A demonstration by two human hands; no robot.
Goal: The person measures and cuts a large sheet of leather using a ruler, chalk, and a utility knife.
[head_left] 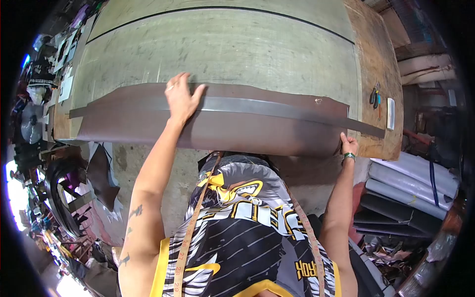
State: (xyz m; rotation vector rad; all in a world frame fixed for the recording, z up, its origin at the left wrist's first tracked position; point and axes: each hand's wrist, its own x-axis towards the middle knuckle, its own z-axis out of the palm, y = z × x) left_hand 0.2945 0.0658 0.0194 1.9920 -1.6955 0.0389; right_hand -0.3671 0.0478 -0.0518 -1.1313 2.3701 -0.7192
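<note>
A sheet of dark brown leather-like material (257,132) lies along the near edge of the worktable, its front part hanging over. Across it runs a long, dark, flat straightedge (277,109), reaching past the sheet at both ends. My left hand (182,99) rests on the straightedge and sheet left of the middle, fingers extended and thumb apart, a ring on one finger. At the sheet's right edge, below the straightedge, my right hand (350,144) has its fingers closed on the material's border. Its fingertips are partly hidden.
The worktable has a green-grey mat (222,49) and a wooden right end (373,54). Black-handled pliers (374,97) and a white-and-grey bar-shaped item (391,114) lie there. Rolls of material (410,185) are stacked below right. A measuring tape (184,237) hangs around my neck.
</note>
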